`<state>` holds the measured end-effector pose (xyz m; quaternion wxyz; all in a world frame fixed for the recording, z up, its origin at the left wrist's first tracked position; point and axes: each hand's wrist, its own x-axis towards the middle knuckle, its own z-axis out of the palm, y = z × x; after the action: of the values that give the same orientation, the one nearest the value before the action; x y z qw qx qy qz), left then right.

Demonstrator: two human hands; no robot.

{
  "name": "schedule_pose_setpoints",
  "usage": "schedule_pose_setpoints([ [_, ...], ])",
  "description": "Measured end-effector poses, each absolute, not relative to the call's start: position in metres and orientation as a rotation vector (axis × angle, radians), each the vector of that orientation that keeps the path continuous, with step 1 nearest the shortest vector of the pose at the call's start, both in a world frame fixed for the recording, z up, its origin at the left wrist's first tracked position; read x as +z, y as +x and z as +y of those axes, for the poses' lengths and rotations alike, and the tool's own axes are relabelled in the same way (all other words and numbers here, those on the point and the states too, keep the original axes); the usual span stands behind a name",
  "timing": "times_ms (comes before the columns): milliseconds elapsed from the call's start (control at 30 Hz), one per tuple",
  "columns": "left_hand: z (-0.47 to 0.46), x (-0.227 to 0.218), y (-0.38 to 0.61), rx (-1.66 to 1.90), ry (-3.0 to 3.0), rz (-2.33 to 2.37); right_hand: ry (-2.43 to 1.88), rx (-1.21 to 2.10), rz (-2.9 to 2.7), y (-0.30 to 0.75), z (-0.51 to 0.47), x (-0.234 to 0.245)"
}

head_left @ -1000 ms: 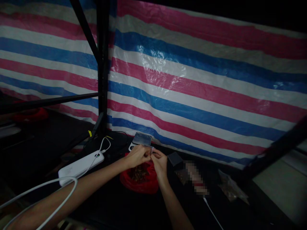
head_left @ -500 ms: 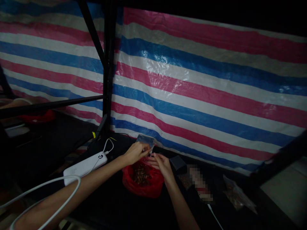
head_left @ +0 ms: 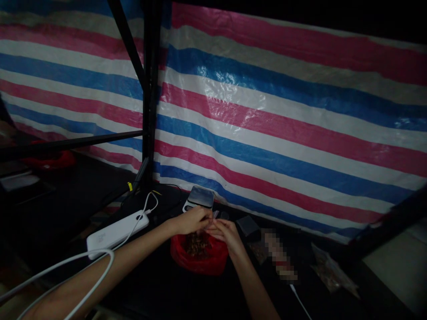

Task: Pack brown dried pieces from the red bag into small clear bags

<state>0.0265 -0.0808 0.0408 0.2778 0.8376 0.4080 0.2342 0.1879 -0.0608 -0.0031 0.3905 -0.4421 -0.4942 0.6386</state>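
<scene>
My left hand (head_left: 199, 219) and my right hand (head_left: 224, 232) meet above the far rim of a red plastic bag (head_left: 200, 265). The fingers of both are closed in a pinch on a small clear plastic bag (head_left: 215, 214), mostly hidden by them. Inside the open red bag lies a heap of small brown pieces (head_left: 196, 246), too dark to name. Just behind my left hand stands a small digital scale (head_left: 201, 196) with a dark top plate.
A white power bank (head_left: 117, 233) with a white cable lies left, its cable looping over my left forearm. Right are a dark flat box (head_left: 247, 226), a blurred-out object on a cable, and a filled clear bag (head_left: 333, 269). Black frame posts (head_left: 151, 98) and striped sheeting (head_left: 283, 129) stand behind.
My left hand has moved down and slightly toward me, baring more of the scale. The clear bag came down with it and shows less between my hands. My right hand stays nearly in place.
</scene>
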Motion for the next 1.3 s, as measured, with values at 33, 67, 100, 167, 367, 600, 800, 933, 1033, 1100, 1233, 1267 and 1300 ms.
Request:
schedule_pose_setpoints([
  [33, -0.082, 0.041, 0.027, 0.622, 2.231, 1.089, -1.122, 1.594, -1.250, 0.186, -0.060, -0.002],
  [67, -0.083, 0.040, 0.028, 0.637, 2.232, 1.101, -1.112, 1.556, -1.259, 0.184, -0.060, 0.000],
  [100, -0.084, 0.040, 0.029, 0.670, 2.254, 1.130, -1.095, 1.512, -1.280, 0.183, -0.059, 0.002],
  [167, -0.085, 0.038, 0.030, 0.754, 2.339, 1.221, -1.058, 1.424, -1.334, 0.180, -0.057, 0.002],
  [367, -0.081, 0.032, 0.020, 0.713, 2.482, 1.532, -1.105, 1.360, -1.292, 0.188, -0.057, -0.021],
  [600, -0.087, 0.040, 0.030, 0.668, 2.555, 1.417, -1.184, 1.143, -1.641, 0.186, -0.054, -0.025],
  [800, -0.098, 0.038, 0.033, 0.868, 2.265, 1.398, -1.112, 1.197, -1.626, 0.188, -0.042, -0.010],
  [933, -0.098, 0.017, 0.027, 0.765, 1.493, 1.288, -1.025, 1.320, -1.450, 0.188, -0.043, -0.006],
  [1033, -0.092, 0.002, 0.024, 0.787, 1.112, 1.199, -0.971, 1.371, -1.333, 0.184, -0.047, -0.006],
  [1100, -0.087, -0.004, 0.022, 0.874, 0.933, 1.089, -0.931, 1.383, -1.304, 0.179, -0.051, -0.009],
  [1233, -0.073, -0.009, 0.017, 1.143, 0.712, 0.935, -0.893, 1.438, -1.392, 0.169, -0.056, -0.024],
  [1267, -0.070, -0.009, 0.016, 1.234, 0.683, 0.940, -0.906, 1.412, -1.434, 0.168, -0.057, -0.029],
  [1300, -0.068, -0.010, 0.013, 1.298, 0.665, 0.955, -0.928, 1.361, -1.483, 0.168, -0.057, -0.034],
])
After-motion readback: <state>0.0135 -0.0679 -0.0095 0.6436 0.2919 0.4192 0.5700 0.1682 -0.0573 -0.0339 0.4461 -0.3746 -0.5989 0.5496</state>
